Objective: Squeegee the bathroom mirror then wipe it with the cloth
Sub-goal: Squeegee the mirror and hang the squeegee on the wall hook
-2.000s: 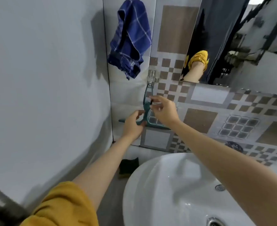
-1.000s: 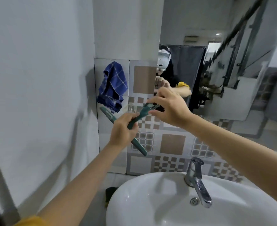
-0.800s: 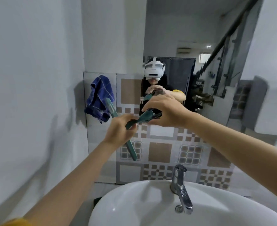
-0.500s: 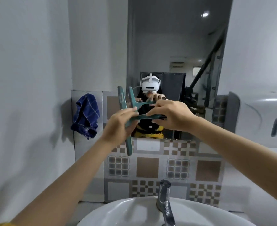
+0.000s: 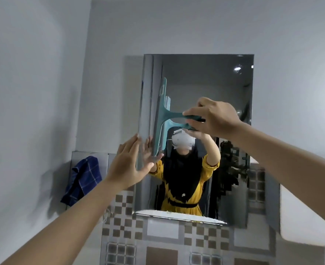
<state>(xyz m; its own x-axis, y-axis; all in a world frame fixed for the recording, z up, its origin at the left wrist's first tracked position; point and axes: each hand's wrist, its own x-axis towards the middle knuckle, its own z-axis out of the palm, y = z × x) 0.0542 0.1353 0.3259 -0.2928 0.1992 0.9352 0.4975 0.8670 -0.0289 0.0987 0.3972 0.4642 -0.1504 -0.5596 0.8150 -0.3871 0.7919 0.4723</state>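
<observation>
Left hand (image 5: 128, 165) just let go, fingers spread at mirror (image 5: 205, 88) edge | right hand (image 5: 214, 118) pinches squeegee (image 5: 162, 119) handle alone, blade upright at glass | first stroke looks imminent, cloth (image 5: 83, 180) waits

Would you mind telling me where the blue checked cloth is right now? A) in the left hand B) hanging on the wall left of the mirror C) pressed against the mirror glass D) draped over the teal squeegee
B: the blue checked cloth hangs on the wall, left of the rectangular wall mirror.

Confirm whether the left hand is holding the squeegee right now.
No: the left hand is open at the mirror's edge; only the right hand grips the squeegee.
</observation>
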